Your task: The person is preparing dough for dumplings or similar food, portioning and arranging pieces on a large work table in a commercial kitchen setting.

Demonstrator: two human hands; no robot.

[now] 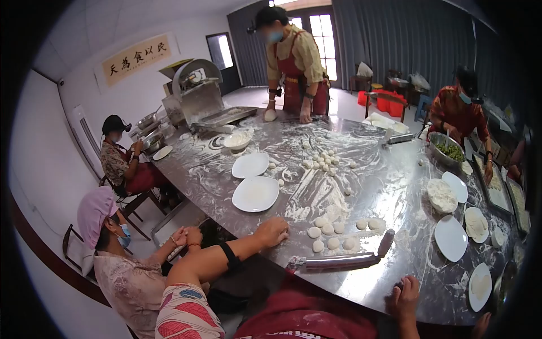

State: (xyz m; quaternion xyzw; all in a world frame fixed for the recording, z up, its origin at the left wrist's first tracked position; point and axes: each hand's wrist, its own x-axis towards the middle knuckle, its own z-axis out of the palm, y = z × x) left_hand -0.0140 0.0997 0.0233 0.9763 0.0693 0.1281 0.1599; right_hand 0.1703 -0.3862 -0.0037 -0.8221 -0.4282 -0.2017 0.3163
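My left hand (272,232) rests on the steel table near its front edge, fingers loosely bent, holding nothing visible. To its right lies a rolling pin (341,261) with a shiny metal barrel, untouched. Several flattened dough pieces (333,243) sit behind the pin on floured metal. My right hand (406,295) is at the table's front edge, right of the pin, its fingers partly curled and apart with no object visible in them. A white plate (256,194) stands beyond my left hand, with another plate (250,165) behind it.
Small dough balls (323,160) lie mid-table. On the right are a flour bowl (442,195), plates (451,238) and a bowl of chopped greens (449,151). A person (296,62) stands opposite, hand on dough. Another person (121,260) sits close on my left. A machine (197,96) stands far left.
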